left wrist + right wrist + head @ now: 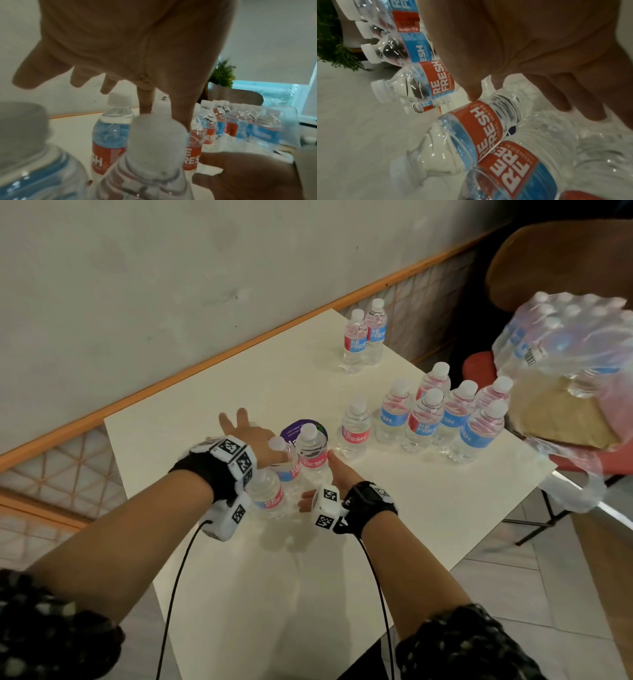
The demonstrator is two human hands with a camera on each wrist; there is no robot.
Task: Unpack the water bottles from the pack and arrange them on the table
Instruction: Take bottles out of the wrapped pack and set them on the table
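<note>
Three small water bottles with red-and-blue labels stand close together between my hands: one (pixel 311 451), a second (pixel 285 465) and a third (pixel 268 494). My left hand (pixel 245 429) hovers over their far left side, fingers spread, holding nothing; the left wrist view shows its open palm (pixel 120 54) above the white caps (pixel 156 134). My right hand (pixel 337 474) lies flat-fingered against the cluster's right side, and a fingertip (pixel 473 96) touches a bottle's label (pixel 477 129). The shrink-wrapped pack (pixel 561 344) sits at the right, off the table.
On the white table (pixel 239 577), several bottles (pixel 428 422) stand grouped at the right and two more (pixel 363 337) at the far edge. A purple round sticker (pixel 291 429) lies behind the cluster. The pack rests on a red chair (pixel 478 366). A wall runs along the left.
</note>
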